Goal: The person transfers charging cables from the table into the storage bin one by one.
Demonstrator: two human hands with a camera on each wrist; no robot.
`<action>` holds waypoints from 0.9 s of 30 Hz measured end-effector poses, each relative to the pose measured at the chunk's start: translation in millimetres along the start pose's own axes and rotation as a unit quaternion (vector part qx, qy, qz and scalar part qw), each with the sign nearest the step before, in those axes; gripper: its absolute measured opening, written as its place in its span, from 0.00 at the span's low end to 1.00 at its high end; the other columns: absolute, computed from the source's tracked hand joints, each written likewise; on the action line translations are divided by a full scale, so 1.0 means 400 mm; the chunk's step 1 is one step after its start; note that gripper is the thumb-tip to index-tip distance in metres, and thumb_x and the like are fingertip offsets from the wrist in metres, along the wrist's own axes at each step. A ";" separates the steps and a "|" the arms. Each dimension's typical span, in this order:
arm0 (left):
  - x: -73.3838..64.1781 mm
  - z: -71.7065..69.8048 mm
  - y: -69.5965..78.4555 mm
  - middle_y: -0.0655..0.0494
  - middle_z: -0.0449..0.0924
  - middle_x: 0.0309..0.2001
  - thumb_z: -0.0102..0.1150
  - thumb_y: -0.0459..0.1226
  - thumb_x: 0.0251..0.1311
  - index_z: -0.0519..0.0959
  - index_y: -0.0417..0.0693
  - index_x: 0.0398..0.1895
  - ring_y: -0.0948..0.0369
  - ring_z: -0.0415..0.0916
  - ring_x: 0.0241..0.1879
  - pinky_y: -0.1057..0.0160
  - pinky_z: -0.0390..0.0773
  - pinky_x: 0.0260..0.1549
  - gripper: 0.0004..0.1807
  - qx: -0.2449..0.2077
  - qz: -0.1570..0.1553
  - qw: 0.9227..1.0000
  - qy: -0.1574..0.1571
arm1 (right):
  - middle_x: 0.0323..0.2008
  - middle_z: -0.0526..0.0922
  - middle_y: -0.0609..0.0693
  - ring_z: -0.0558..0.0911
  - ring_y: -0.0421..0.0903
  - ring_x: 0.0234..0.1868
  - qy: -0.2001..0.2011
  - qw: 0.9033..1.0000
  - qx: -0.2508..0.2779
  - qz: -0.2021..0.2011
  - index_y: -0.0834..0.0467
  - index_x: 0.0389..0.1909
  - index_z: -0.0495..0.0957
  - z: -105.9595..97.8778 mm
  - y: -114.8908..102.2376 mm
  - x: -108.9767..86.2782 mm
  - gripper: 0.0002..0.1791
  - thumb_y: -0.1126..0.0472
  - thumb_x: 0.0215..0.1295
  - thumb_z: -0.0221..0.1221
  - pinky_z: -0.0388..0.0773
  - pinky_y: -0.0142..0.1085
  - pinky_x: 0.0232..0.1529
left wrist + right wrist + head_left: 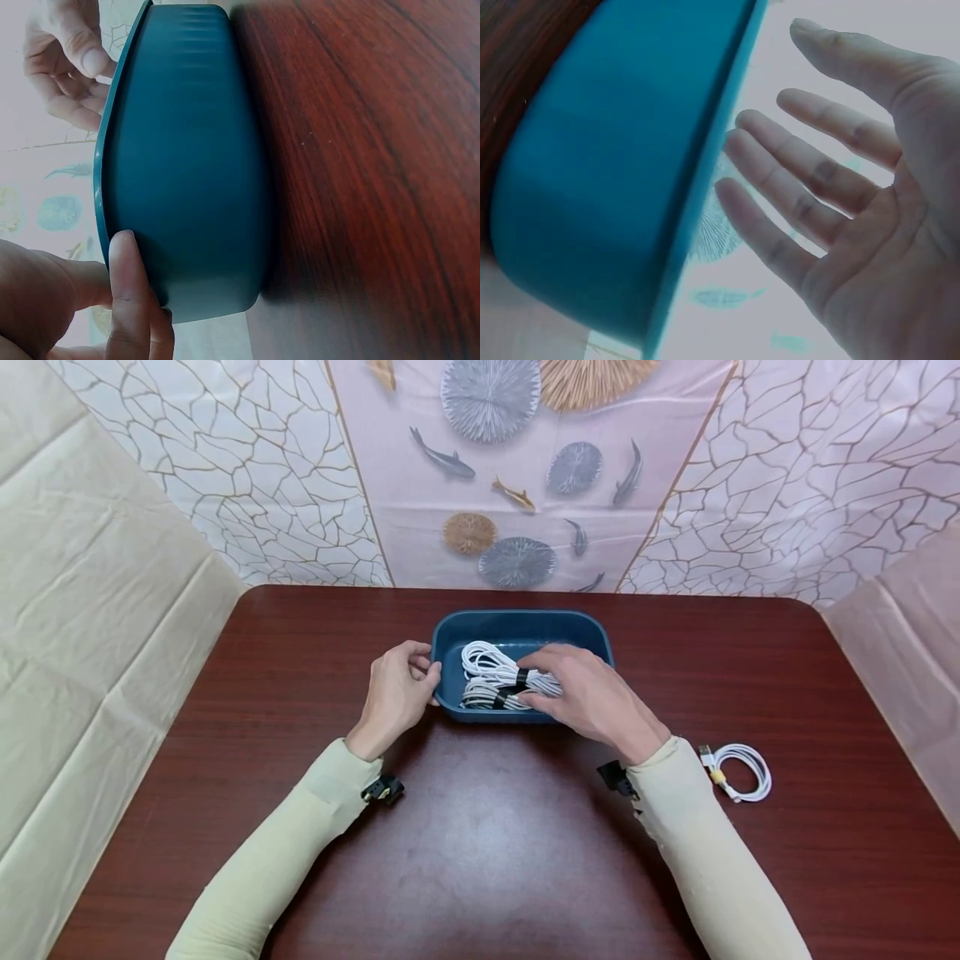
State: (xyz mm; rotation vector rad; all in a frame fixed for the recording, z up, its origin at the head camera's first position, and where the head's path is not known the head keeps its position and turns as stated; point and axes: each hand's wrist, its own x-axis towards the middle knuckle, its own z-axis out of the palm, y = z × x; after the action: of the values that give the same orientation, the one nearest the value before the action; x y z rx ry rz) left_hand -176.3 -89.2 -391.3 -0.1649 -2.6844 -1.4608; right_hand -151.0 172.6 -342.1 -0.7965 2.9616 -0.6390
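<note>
A dark blue plastic bin (525,717) stands near the back of the table. Inside lie coiled white cables (487,662), bundled with black straps. My left hand (401,693) pinches the bin's left end at the rim; in the left wrist view its fingers (129,277) lie against the outer wall just under that rim. Over the bin's right half is my right hand (581,693), with its fingertips close above the cables. The right wrist view shows this hand with fingers spread and nothing in it. Part of the cables is hidden under the right hand.
A coiled white USB cable (742,772) with a yellow tie lies on the table to the right of my right forearm. The dark red wooden table (480,843) meets a patterned cloth (517,527) at its back edge.
</note>
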 end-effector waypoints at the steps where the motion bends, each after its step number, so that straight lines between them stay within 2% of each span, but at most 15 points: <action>1: 0.000 0.000 0.000 0.44 0.83 0.39 0.61 0.33 0.68 0.78 0.33 0.58 0.59 0.83 0.20 0.67 0.86 0.22 0.18 0.000 0.000 1.000 0.000 | 0.60 0.83 0.55 0.79 0.53 0.62 -0.002 1.000 -0.001 0.004 0.57 0.62 0.80 -0.003 0.001 -0.003 0.27 0.50 0.65 0.69 0.79 0.51 0.65; 8: -0.002 -0.002 -0.001 0.43 0.83 0.39 0.61 0.33 0.68 0.78 0.33 0.58 0.60 0.83 0.19 0.67 0.86 0.22 0.18 -0.004 -0.002 1.000 -0.003 | 0.64 0.77 0.57 0.74 0.55 0.67 -0.016 0.999 -0.005 0.032 0.57 0.66 0.76 -0.035 0.009 -0.021 0.30 0.51 0.66 0.68 0.75 0.54 0.69; 22: -0.001 -0.002 -0.001 0.43 0.83 0.39 0.61 0.34 0.69 0.78 0.33 0.58 0.60 0.83 0.20 0.67 0.86 0.22 0.18 -0.002 -0.001 1.000 -0.005 | 0.64 0.77 0.58 0.75 0.57 0.66 -0.001 0.999 -0.009 0.050 0.58 0.67 0.75 -0.067 0.026 -0.045 0.32 0.52 0.64 0.69 0.74 0.55 0.69; 27: 0.001 -0.001 0.002 0.44 0.83 0.39 0.61 0.33 0.69 0.78 0.33 0.57 0.60 0.83 0.20 0.67 0.86 0.22 0.17 -0.004 -0.001 1.000 -0.002 | 0.66 0.75 0.58 0.73 0.57 0.67 0.004 0.997 -0.010 0.073 0.57 0.67 0.75 -0.076 0.029 -0.054 0.33 0.51 0.63 0.70 0.72 0.55 0.71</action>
State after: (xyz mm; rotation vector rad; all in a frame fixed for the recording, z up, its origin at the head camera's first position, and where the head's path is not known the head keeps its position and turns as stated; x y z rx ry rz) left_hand -176.4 -88.9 -390.4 -0.1661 -2.6839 -1.4735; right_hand -141.2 204.0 -320.8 -0.5714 3.0032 -0.6057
